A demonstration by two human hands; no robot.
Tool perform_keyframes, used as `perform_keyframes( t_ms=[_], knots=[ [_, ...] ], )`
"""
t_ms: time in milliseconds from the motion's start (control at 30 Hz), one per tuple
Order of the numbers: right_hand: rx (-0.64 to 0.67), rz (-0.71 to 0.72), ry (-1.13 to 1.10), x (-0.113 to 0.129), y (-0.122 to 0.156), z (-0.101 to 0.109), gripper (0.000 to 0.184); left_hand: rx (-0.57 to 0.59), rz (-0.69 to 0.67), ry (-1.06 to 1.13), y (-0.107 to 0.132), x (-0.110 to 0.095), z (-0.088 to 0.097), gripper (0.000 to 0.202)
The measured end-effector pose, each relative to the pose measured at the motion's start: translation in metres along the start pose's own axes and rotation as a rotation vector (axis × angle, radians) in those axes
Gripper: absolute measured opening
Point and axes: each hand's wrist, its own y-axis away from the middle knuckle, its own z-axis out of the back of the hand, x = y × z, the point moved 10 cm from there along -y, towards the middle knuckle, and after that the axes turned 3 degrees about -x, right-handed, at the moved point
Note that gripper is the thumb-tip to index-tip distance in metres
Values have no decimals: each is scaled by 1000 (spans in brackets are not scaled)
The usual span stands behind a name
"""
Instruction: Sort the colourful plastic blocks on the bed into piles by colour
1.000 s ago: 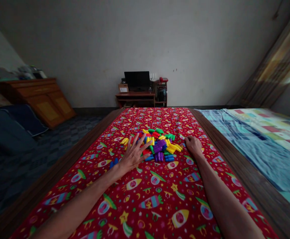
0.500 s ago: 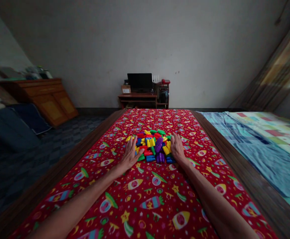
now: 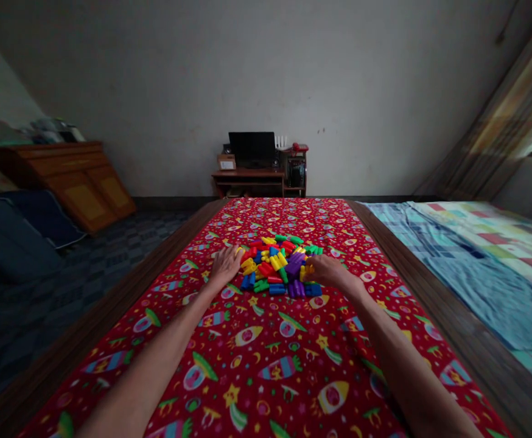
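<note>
A pile of plastic toy building blocks (image 3: pixel 279 261) in red, yellow, green, blue and purple lies on a red cloth (image 3: pixel 266 340) with rockets and stars. At the pile's left edge, my left hand (image 3: pixel 226 264) has its fingers curled over a yellow block (image 3: pixel 240 250). My right hand (image 3: pixel 330 271) is at the right side, its fingers bent down onto another yellow block (image 3: pixel 304 272), beside a purple block (image 3: pixel 294 266). Part of each yellow block is hidden by the fingers. Blue blocks (image 3: pixel 313 290) lie at the pile's near edge.
Dark wooden edges (image 3: pixel 412 304) border the cloth. To the right is a bed with a blue blanket (image 3: pixel 448 274). Beyond stands a desk (image 3: pixel 248 175) with a monitor (image 3: pixel 251 149); a wooden cabinet (image 3: pixel 78 182) is at the left.
My left hand has moved left, from flat against the pile to curled over a yellow block. My right hand has turned inward, its fingers now bent onto a block. The pile has spread slightly.
</note>
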Motion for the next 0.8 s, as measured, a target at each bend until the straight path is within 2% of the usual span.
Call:
perform_keyframes(
  t_ms=[33,100,167,267,333,400,500,667,733,800],
  knots=[
    [-1,23,-33,-1,-2,1,21,42,-15,5,1,0,-7,54],
    [-29,32,-157,-17,-7,8,17,55,-54,37,3,-2,-13,54],
    [-123,-42,-323,-53,-10,22,25,18,-106,83,6,-5,-10,55],
    [-428,-308,-545,-130,3,41,30,-82,-199,127,7,-11,1,54],
    [-610,-517,-670,-175,21,35,28,-119,-277,128,8,-19,6,49],
    [-689,-640,-767,-199,32,18,27,-123,-374,131,10,-30,7,43],
    [-705,-655,-841,-207,31,-2,27,-105,-501,138,15,-44,5,38],
    [-734,-645,-829,-211,28,-4,19,-93,-566,131,19,-50,1,39],
    [-744,-697,-674,-217,36,1,19,-86,-554,132,19,-49,0,40],
    [-691,-733,-395,-219,43,5,26,-72,-532,134,18,-47,-1,41]
  ],
)
